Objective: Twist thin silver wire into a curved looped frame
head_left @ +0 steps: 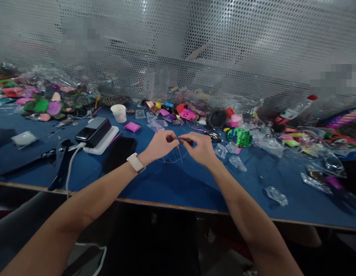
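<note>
My left hand [160,144], with a pale watch band on its wrist, is closed in a pinch over the blue table. Close beside it, my right hand [200,147] is also pinched, its fingertips almost meeting the left ones. Both grip a thin wire frame [172,157], whose fine curved strands hang below the fingers. Something small and dark brown shows at the fingertips; its kind cannot be made out. A bright pink packet [132,127] lies left of the hands. Crumpled transparent wrappers [237,163] and a green and blue clay piece [239,137] lie to the right.
A black phone [119,155], a cabled dark device [93,132] on a white base and a black folding stand [61,163] lie left. Behind them stands a paper cup [118,113]. Colourful clay and wrappers line a perforated metal panel [178,46]. A bottle [293,111] leans right.
</note>
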Demonstrator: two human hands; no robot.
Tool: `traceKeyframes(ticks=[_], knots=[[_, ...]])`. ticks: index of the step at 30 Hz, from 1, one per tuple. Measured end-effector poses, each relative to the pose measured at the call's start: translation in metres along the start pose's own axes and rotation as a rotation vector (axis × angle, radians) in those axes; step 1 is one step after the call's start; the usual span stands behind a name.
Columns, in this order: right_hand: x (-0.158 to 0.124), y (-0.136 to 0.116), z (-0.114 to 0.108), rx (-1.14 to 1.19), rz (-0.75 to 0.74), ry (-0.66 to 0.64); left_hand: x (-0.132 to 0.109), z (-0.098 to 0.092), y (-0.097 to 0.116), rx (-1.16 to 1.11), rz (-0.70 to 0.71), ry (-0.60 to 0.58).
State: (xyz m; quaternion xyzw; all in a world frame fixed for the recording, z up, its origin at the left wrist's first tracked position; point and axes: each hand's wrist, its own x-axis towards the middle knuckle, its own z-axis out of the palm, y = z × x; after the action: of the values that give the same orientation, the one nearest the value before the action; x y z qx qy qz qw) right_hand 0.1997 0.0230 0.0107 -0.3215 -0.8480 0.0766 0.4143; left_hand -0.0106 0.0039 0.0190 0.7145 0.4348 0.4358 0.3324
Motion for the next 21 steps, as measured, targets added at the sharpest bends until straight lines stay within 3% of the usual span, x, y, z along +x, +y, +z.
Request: traceKeyframes(ticks=[10,21], knots=[[-0.001,0.0,0.001,-0.019,-0.008,0.009,0.0,0.001,-0.006,-0.008,0.041,-0.021],[0.0,0.006,-0.009,-0.048,-0.097,-0.075,-0.001,0.003,-0.007,0.035,0.104,-0.076]])
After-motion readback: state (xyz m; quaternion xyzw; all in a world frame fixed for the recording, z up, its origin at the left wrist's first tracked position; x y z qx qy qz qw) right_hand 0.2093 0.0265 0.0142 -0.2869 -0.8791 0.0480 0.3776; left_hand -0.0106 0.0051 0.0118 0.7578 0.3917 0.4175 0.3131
